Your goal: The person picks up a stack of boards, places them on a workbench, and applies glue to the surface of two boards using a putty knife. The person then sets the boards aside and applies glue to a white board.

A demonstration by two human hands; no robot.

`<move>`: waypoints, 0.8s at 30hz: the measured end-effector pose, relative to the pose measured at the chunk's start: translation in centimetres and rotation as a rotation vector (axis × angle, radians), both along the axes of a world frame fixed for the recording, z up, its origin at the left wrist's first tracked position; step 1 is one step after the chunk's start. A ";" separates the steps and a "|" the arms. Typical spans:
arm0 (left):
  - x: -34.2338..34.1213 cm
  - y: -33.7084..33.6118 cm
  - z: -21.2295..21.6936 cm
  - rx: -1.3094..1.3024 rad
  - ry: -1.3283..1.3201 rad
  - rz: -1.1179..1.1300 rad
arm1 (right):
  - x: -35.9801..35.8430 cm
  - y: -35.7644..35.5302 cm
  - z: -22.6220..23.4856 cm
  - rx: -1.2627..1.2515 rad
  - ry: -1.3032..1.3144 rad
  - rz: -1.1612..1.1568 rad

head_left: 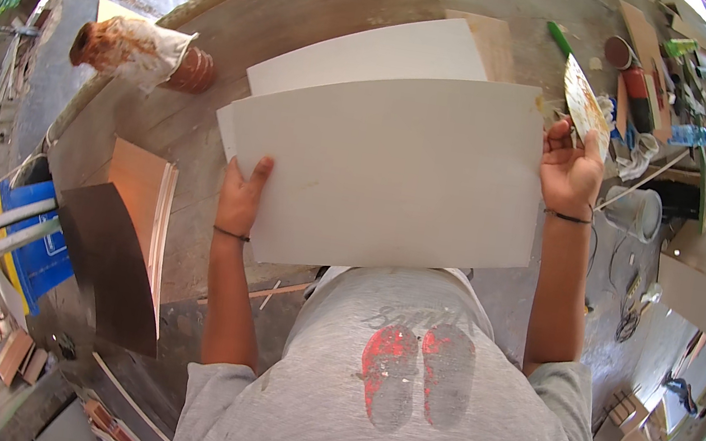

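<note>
A large pale grey-white rectangular board point(397, 172) is tilted up in front of my body. My left hand point(245, 193) is closed on its lower left edge, with the thumb over the front face. Beside the upper right corner, my right hand point(572, 169) pinches a thin flat white piece with yellow-brown stains point(583, 100), like a scraper blade. Whether this hand also touches the board's edge, I cannot tell. Another white sheet point(369, 54) lies on the worktable behind the board, partly covered by it.
A reddish-brown container with a stained white wrapping point(145, 54) lies at the table's left. Orange-faced panels point(137, 197) and a dark brown panel point(109, 266) stand nearer. Far right are a green-handled tool point(559, 39), a red-brown bottle point(635, 89), a clear bucket point(634, 212) and wood offcuts.
</note>
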State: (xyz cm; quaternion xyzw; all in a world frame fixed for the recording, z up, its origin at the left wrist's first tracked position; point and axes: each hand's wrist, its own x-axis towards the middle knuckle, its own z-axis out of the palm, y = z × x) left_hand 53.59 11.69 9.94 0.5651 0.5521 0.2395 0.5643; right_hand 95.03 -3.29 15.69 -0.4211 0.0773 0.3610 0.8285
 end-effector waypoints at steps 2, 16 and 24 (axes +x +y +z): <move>0.1 0.3 -0.3 -0.021 0.012 0.001 | 0.0 0.2 -0.2 -0.031 0.024 -0.045; -0.2 4.5 -0.7 -0.086 0.049 -0.139 | 3.5 2.5 -1.7 -0.067 -0.043 -0.001; 1.1 4.1 2.5 -0.072 0.162 -0.172 | 5.8 -0.4 -4.3 -0.073 0.030 0.030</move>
